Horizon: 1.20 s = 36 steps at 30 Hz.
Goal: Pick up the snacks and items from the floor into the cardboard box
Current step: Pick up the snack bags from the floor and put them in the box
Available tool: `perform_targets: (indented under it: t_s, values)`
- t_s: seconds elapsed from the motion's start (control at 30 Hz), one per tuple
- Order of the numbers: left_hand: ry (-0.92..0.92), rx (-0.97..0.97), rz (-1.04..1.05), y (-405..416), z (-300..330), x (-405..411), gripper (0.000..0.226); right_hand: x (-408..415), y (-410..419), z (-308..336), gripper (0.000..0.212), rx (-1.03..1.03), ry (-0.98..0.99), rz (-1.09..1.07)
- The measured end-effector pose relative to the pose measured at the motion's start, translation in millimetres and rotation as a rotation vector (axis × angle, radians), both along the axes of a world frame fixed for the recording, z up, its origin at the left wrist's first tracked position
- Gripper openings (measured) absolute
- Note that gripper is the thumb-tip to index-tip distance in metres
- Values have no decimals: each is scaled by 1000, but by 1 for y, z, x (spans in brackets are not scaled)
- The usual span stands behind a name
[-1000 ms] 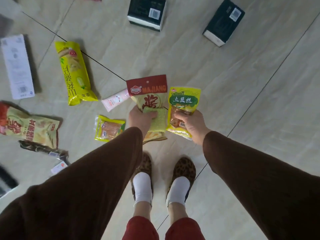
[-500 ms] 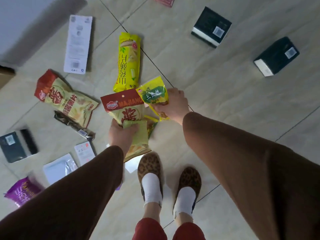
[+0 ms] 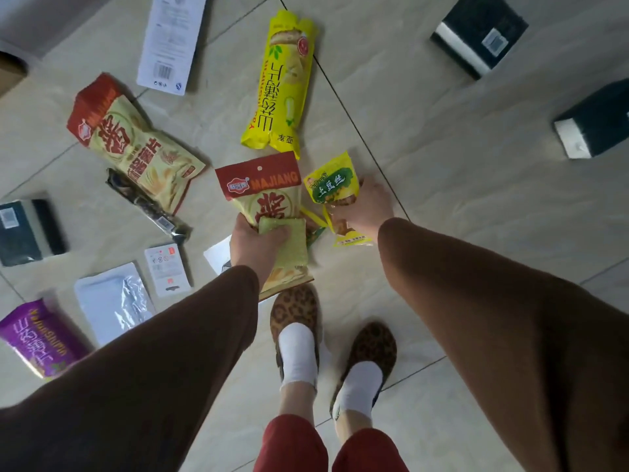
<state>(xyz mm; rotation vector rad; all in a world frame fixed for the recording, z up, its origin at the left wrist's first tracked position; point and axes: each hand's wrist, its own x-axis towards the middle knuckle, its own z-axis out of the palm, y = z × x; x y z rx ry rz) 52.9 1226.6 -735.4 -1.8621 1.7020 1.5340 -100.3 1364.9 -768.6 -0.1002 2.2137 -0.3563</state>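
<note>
My left hand (image 3: 257,245) grips a red-topped MAJIANG snack bag (image 3: 263,189) together with a small pale green packet (image 3: 292,236). My right hand (image 3: 366,207) holds a small yellow packet with a green label (image 3: 333,182) and a second yellow packet (image 3: 347,233) hangs beneath it. Both hands are held above the floor in front of my feet. A long yellow biscuit pack (image 3: 284,83) lies just beyond the hands. A corner of the cardboard box (image 3: 8,74) shows at the far left edge.
On the floor to the left lie a second red-topped snack bag (image 3: 129,144), a dark wrapper (image 3: 149,206), a white box (image 3: 172,42), a purple bag (image 3: 37,338), a clear pouch (image 3: 112,301) and a small white card (image 3: 166,269). Dark boxes (image 3: 480,32) (image 3: 595,120) (image 3: 27,231) sit around.
The view has swung left, bringing the purple bag, clear pouch and box corner into sight. Both hands still hold their packets and have drifted left with them.
</note>
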Motion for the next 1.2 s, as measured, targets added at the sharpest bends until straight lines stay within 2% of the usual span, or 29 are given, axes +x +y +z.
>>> perform_targets:
  t_s: [0.07,0.1,0.2,0.23,0.37,0.5,0.7,0.83,1.07,1.2]
  values:
    - [-3,7,2,4,9,-1,52,3,11,-4,76,-12,-92,-169]
    - [0,14,7,6,15,-1,52,3,18,-6,67,-66,-160,-277]
    - [15,43,29,10,35,1,54,7,27,31,18,-253,-359,-489]
    - [25,52,37,11,43,3,53,8,30,46,12,-280,-391,-499]
    - [65,82,74,12,82,18,54,21,38,101,18,-386,-497,-531]
    - [99,76,89,9,129,47,55,46,34,153,14,-413,-552,-568]
    - [150,36,100,-13,195,114,53,110,8,222,15,-468,-511,-607]
    - [176,42,115,-43,231,185,54,181,-20,255,18,-494,-481,-617]
    - [171,35,168,-110,282,353,51,331,-88,297,41,-506,-433,-625]
    - [140,24,200,-151,299,416,55,394,-131,311,27,-524,-439,-642]
